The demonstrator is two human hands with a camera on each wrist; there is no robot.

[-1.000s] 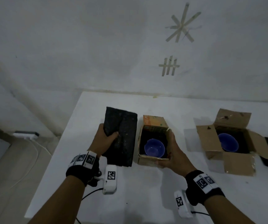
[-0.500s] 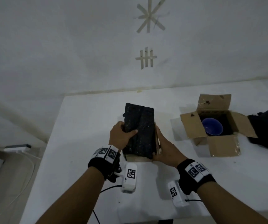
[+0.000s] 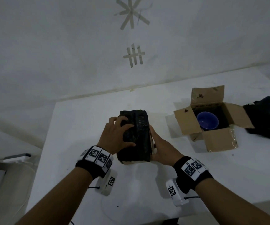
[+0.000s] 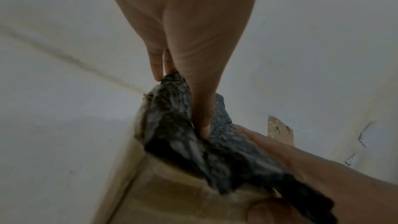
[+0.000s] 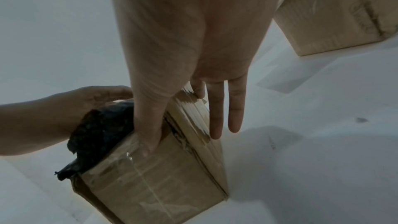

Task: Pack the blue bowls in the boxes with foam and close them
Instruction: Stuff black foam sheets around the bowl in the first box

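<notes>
Foam sheet (image 3: 135, 135), black, lies over the top of the small cardboard box (image 5: 155, 176) near the table's (image 3: 85, 114) left edge, bulging above the rim. Left hand (image 3: 114, 135) presses down on it with spread, fairly straight fingers (image 4: 202, 108). Right hand (image 3: 161, 147) steadies the box's right side, fingers extended along the wall, thumb on the near top edge. Second box (image 3: 212, 127) sits toward the right edge, flaps open, blue bowl (image 3: 207, 121) inside. Dark foam pile (image 3: 267, 117) lies just beside it at the right edge.
</notes>
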